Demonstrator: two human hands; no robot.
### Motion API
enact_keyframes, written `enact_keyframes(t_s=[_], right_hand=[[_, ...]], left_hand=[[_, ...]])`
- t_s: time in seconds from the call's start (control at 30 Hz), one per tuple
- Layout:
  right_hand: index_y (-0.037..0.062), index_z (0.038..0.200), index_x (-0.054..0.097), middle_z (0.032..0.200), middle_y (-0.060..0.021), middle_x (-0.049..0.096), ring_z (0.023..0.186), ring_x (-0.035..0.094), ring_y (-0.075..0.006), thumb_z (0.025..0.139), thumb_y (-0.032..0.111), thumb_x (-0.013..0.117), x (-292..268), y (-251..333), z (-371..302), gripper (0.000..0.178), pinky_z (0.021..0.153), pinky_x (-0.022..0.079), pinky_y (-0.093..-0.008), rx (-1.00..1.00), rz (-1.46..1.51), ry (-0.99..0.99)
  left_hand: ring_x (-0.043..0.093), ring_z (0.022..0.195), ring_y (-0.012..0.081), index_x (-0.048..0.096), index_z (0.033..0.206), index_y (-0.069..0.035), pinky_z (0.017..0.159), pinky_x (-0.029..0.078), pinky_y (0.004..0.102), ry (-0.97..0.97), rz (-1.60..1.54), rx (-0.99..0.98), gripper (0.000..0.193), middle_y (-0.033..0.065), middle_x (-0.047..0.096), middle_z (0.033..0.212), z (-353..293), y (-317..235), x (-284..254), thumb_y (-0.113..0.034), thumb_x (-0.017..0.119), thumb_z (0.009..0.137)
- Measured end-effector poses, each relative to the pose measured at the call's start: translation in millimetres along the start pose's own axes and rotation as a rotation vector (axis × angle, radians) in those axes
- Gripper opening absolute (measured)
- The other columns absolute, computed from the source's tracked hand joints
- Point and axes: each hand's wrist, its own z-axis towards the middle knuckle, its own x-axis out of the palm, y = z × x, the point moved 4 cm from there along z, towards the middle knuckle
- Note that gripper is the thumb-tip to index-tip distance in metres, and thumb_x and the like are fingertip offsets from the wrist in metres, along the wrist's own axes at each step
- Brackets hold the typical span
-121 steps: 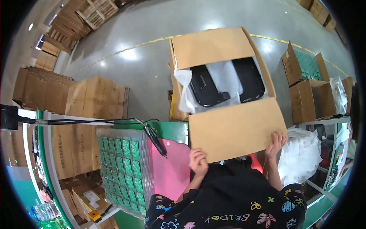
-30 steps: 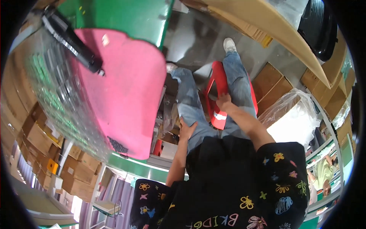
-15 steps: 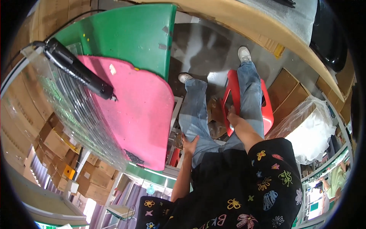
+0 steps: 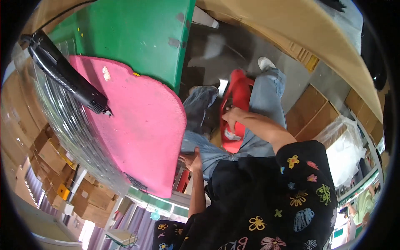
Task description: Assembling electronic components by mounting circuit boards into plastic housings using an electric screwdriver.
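My right hand [image 4: 234, 116] is closed on the edge of a red plastic stool [image 4: 240, 93], which is tilted between my legs. A small pale patch shows on the stool below the hand. My left hand [image 4: 191, 159] rests by my left thigh, beside the edge of a pink mat [image 4: 141, 125], with its thumb apart from the fingers and nothing seen in it. The mat lies on a green tabletop [image 4: 137, 37]. On its left side lies a black corded handheld tool [image 4: 66, 77], over clear plastic sheeting [image 4: 71, 125].
A small dark heap [image 4: 135, 182] sits at the mat's near corner. To the right stand cardboard boxes [image 4: 314, 109] and a clear plastic bag with white contents [image 4: 343, 152]. A tan table edge [image 4: 291, 37] curves across the far right. More boxes [image 4: 93, 200] are stacked lower left.
My right hand has moved left and up with the red stool, which has come out from under my right leg to between my legs. My left hand has shifted slightly left.
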Motion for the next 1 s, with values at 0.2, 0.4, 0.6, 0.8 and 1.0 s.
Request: enact_keyframes(t_s=[0.2,0.4,0.6,0.8,1.0], right_hand=[[0.0092,0.132,0.046,0.138,-0.0137,0.043,0.133,0.031,-0.0331,0.057,0.055,0.077,-64,-37,-21,0.093,0.106,0.031,-0.0443,-0.020,0.192,-0.037],[0.0104,0.129,0.049,0.119,-0.0151,0.059,0.111,0.055,-0.0343,0.064,0.051,0.073,-61,25,-72,0.081,0.097,0.041,-0.0416,0.064,0.003,-0.434],[0.0052,0.111,0.057,0.110,-0.0154,0.060,0.109,0.053,-0.0325,0.074,0.030,0.067,-31,40,-127,0.045,0.093,0.043,-0.0417,-0.052,-0.176,-0.808],[0.0034,0.101,0.057,0.103,-0.0149,0.057,0.103,0.051,-0.0322,0.074,0.008,0.061,-58,161,-245,0.028,0.091,0.042,-0.0400,0.073,-0.302,-1.372],[0.0016,0.107,0.057,0.126,-0.0119,0.052,0.125,0.040,-0.0256,0.070,-0.004,0.048,10,148,-230,0.038,0.105,0.032,-0.0372,-0.331,0.359,-1.237]], left_hand=[[0.037,0.124,0.0433,0.017,0.143,-0.003,0.097,0.038,0.0502,-0.235,-0.256,0.073,0.099,0.0271,0.030,0.138,-4,-63,12,-0.041,0.071,0.070],[0.038,0.122,0.0440,0.020,0.143,-0.003,0.099,0.035,0.0482,-0.222,-0.645,0.248,0.092,0.0277,0.031,0.138,8,-50,21,-0.038,0.068,0.073],[0.033,0.126,0.0446,0.019,0.143,-0.008,0.100,0.032,0.0542,-0.194,-0.665,0.259,0.092,0.0298,0.028,0.138,-2,-28,44,-0.039,0.070,0.073],[0.034,0.126,0.0448,0.021,0.144,-0.012,0.097,0.033,0.0565,-0.187,-0.746,0.407,0.091,0.0319,0.028,0.137,3,-28,46,-0.044,0.068,0.073],[0.039,0.119,0.0463,0.025,0.139,0.000,0.098,0.036,0.0482,-0.275,-0.872,0.377,0.084,0.0326,0.035,0.131,24,12,51,-0.035,0.068,0.076]])
